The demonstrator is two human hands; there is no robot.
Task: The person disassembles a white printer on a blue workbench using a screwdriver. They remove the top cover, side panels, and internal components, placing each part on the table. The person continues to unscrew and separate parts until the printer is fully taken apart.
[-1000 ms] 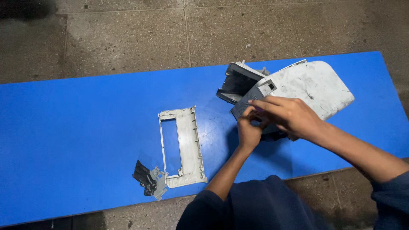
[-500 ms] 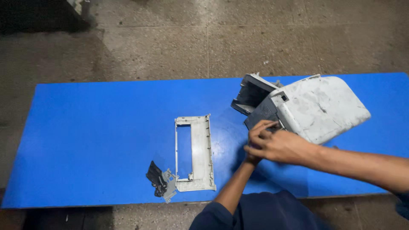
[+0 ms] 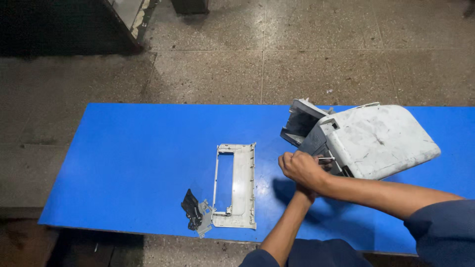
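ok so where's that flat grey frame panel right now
In the head view the flat grey frame panel lies on the blue table left of the hands, near the front edge, with small dark and grey parts beside its lower left corner.

Right hand (image 3: 303,169) pinches a thin metal pin (image 3: 325,158) against the dirty grey housing (image 3: 381,138); left hand mostly hidden under it. Grey frame (image 3: 236,185) flat on blue surface (image 3: 133,163).

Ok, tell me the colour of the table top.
Bright blue table top, clearest in the head view.
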